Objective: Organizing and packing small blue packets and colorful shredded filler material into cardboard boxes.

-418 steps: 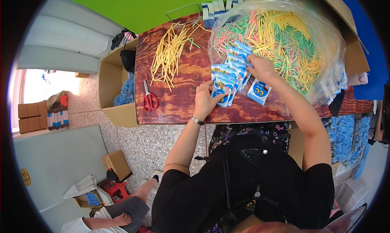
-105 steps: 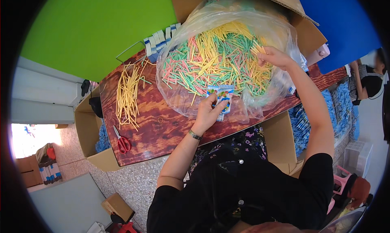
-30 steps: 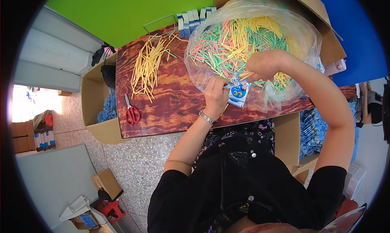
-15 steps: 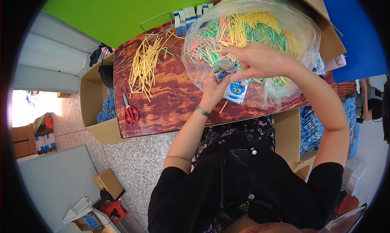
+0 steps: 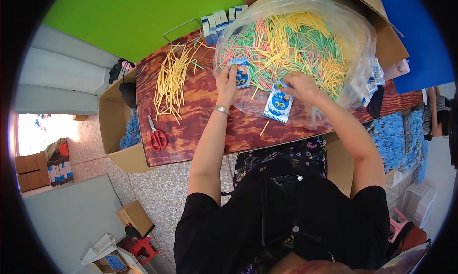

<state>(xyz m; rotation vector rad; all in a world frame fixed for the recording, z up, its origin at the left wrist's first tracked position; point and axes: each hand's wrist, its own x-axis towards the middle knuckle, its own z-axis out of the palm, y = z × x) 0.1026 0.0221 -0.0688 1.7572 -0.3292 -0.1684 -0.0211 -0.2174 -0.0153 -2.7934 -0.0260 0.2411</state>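
Observation:
My left hand is closed on a small blue-and-white packet, thumb across its left side, at the near left edge of a big clear plastic bag. To the right, my right hand has its fingers closed at the upper edge of a second blue-and-white packet, which lies on the near part of the bag. Heaped in the bag are many thin sticks in yellow, green and pink. One yellow stick pokes out below the second packet.
Loose yellow sticks lie on the wood-patterned table at left, near red-handled scissors. Blue-and-white folded pieces stand at the back. More packets sit right of the bag. Cardboard boxes flank the table.
My hands have moved apart. The left went up and left with a packet; the right came down from above the sticks to the upper edge of the other packet.

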